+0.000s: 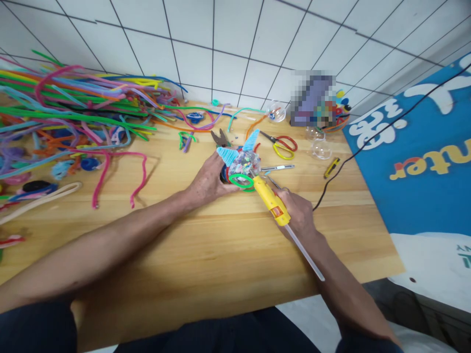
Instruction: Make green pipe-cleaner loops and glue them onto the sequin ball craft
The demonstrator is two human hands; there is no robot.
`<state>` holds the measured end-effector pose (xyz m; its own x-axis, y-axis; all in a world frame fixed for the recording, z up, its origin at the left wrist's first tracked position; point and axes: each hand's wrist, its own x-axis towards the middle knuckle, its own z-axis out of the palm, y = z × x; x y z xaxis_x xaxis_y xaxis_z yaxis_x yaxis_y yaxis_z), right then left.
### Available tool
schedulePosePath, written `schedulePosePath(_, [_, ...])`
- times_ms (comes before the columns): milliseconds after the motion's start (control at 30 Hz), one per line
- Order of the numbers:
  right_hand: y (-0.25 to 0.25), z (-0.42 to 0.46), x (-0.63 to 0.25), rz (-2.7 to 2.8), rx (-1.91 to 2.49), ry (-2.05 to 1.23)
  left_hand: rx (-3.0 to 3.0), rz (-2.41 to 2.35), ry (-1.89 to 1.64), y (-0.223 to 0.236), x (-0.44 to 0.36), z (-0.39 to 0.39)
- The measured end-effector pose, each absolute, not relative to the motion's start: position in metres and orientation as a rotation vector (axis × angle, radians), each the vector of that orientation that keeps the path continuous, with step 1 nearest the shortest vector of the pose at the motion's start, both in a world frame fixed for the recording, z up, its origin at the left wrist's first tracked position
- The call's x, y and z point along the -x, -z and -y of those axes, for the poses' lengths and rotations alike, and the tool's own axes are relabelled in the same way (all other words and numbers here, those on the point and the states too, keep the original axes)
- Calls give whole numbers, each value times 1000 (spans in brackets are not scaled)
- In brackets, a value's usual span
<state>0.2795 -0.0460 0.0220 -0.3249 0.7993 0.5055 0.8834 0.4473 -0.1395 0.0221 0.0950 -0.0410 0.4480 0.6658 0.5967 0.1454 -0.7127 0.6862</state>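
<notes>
Before you, a wooden table (176,260) bearing bright pipe cleaners (99,95), scissors (281,146), pliers (220,138) and a yellow box cutter (331,167).

Quantities by kind: hands, two, one left hand (206,184) and one right hand (299,211); glue gun (271,200), one, with one glue stick (305,254); craft figure (243,164), one, bearing two light-blue pointed pieces (227,155). Cutting and gripping tools: scissors (282,146), one pair; pliers (220,138), one pair; yellow cutter (331,167), one; slim metal tool (281,167), one. Clear plastic rounds (276,113): at least three. Black cord (346,159): one. Table (176,274): one. Blue printed panel (415,196): one. Fuzzy craft stems (91,98): dozens; overlap in the pile prevents an exact count.
</notes>
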Motion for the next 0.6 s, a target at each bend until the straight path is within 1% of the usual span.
schedulePosePath(400, [-25,44,-279,2160,1418,183,-2214,-689,-1199,41,-24,-88])
schedulePosePath(600, [-25,54,-298,1896,1590,139,-2175,-708,-1198,42,-25,-80])
